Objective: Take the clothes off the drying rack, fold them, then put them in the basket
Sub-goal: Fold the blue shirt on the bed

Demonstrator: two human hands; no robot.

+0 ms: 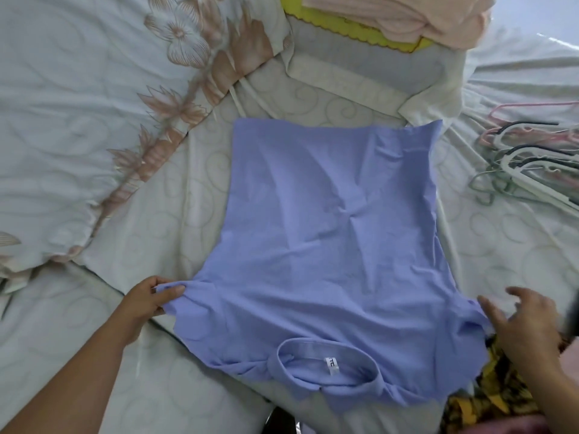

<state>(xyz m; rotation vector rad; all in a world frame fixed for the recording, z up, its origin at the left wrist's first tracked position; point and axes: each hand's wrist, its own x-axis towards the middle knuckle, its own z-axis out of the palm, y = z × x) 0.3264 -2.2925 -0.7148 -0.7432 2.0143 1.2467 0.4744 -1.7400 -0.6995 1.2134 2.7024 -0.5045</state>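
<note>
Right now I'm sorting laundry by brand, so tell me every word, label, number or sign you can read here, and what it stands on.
"TC": on the small white tag inside the collar of the blue T-shirt. The letters lie sideways and are blurred, so there may be more that is unreadable.
Nothing else bears readable text: the hangers and the patterned bed sheet show none.

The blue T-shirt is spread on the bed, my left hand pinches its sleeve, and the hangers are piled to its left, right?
Not quite. The head view shows the hangers piled to the right of the blue T-shirt, not its left. The shirt is spread on the bed and the left hand pinches its sleeve, as you said.
</note>
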